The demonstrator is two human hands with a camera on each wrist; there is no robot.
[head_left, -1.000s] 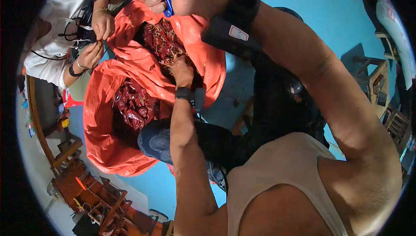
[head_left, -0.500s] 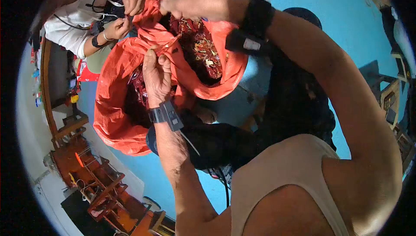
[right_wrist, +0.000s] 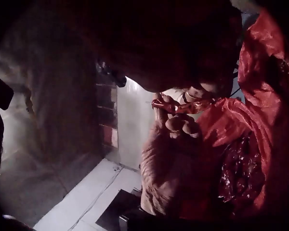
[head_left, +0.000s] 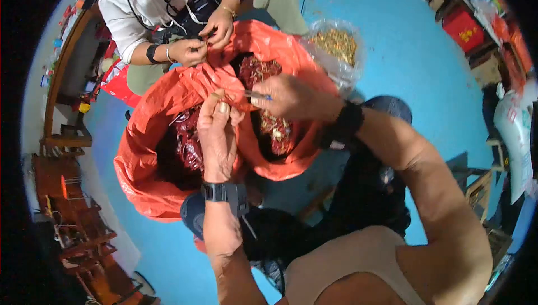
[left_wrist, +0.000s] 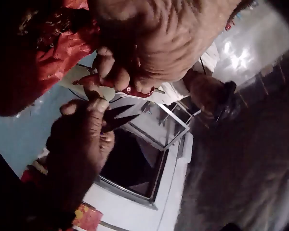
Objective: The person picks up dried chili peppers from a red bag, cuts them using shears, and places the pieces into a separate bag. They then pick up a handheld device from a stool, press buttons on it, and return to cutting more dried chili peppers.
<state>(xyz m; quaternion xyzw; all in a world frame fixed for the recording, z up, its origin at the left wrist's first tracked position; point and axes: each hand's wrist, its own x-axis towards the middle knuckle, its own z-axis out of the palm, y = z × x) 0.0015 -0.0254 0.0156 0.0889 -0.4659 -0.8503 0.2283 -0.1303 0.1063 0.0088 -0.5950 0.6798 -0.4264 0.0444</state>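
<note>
Pinching a slender, shiny, wrinkled red dried chilli [right_wrist: 183, 107] between thumb and bent fingers, my left hand [head_left: 216, 137] is above the right-hand rim of the orange-red woven-plastic sack [head_left: 137, 162] that serves as my landmark. The chilli is raised over that same rim, well clear of the heap inside. My right hand [head_left: 283, 100], off to the right of the sack, is closed round pointed metal scissors [left_wrist: 121, 122], their dark, tapering blades slightly parted just beside the chilli; I cannot tell whether they touch it.

Inside the landmark sack is a pile of glossy, creased, deep-red whole chillies [head_left: 189, 148]. Against its right side leans a second orange-red sack [head_left: 269, 169], crinkled and folded at the mouth, holding a rougher mix of dark-red pods and pale, thin bits [head_left: 274, 131]. Beyond both, farther right of the landmark sack, a limp clear plastic bag [head_left: 341, 70] of yellowish-brown scraps lies on the smooth blue floor [head_left: 386, 36]. Behind the landmark sack is a person in a soft white top [head_left: 120, 38].
</note>
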